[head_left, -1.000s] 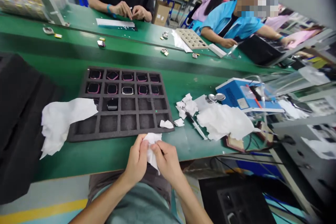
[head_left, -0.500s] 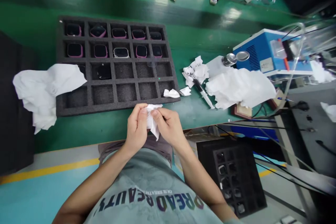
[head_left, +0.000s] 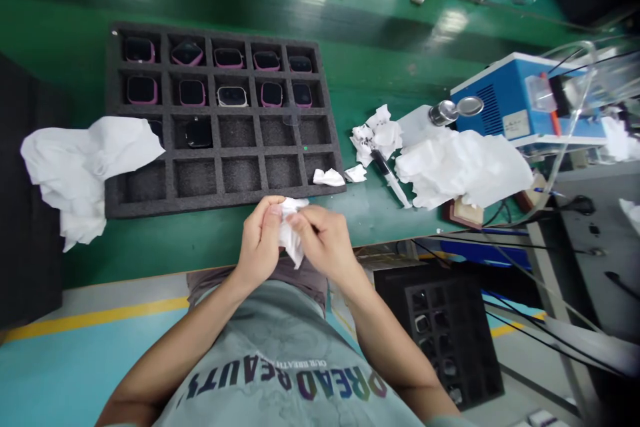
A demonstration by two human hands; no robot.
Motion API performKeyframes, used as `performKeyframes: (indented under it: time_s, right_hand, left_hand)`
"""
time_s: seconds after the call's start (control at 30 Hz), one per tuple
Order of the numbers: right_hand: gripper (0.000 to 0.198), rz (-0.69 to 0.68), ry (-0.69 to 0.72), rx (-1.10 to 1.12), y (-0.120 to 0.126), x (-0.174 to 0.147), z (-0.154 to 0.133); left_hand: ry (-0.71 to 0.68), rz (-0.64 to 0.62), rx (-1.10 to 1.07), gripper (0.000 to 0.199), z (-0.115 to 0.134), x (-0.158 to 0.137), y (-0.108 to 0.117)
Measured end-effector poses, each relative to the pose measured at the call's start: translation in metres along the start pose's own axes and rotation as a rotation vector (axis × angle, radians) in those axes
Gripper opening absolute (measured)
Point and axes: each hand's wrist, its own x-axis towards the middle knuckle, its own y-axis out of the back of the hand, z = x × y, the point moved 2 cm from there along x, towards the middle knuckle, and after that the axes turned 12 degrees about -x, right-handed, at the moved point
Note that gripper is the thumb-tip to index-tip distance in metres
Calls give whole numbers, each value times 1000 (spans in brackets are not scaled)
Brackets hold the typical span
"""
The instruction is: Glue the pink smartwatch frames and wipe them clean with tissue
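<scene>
A crumpled white wipe (head_left: 291,240) is pinched between my two hands at the table's front edge. My left hand (head_left: 261,237) closes on its left side, thumb on top. On its right side my right hand (head_left: 327,240) grips with bent fingers. Whether another object lies inside the wipe is hidden. Just beyond my hands is a dark foam tray (head_left: 193,203) divided into compartments. Several watch bodies, mostly pink-framed, sit in its back two rows, among them a pale-framed watch (head_left: 232,97). A dark watch (head_left: 199,132) lies in the third row.
A large white wipe (head_left: 70,167) covers the tray's left corner. Crumpled wipes (head_left: 377,133), a syringe (head_left: 393,180), a small round tin (head_left: 443,112) and a blue machine (head_left: 500,103) stand to the right. Below the table edge is another dark foam tray (head_left: 470,347).
The view has shifted slightly. My right hand has moved a little against the wipe, while both hands keep hold of it. Another person's hand at the top right has left view.
</scene>
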Motion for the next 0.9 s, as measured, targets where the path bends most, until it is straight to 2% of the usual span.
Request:
performKeyframes:
  time_s: [0.17,0.3,0.43,0.6,0.73,0.9]
  right_hand:
    - [45,-28,10,-16,1,2,3]
    - [43,46,-39,-24,1,0,5]
    - [43,37,10,-11,-2,-3,3]
    - [43,50,-36,8,3,3,8]
    - [43,-21,7,-41,4,0,5]
    - [43,2,-90,-63,11,6,15]
  left_hand:
    - [-2,23,-12,33,1,-2,0]
    - [72,-39,-43,36,0,-3,-1]
    - [1,-5,-31,37,2,-2,1]
    - [131,-54,-86,44,0,-2,0]
    - [33,-9,-27,45,4,0,1]
    - [96,-112,-41,50,6,0,-1]
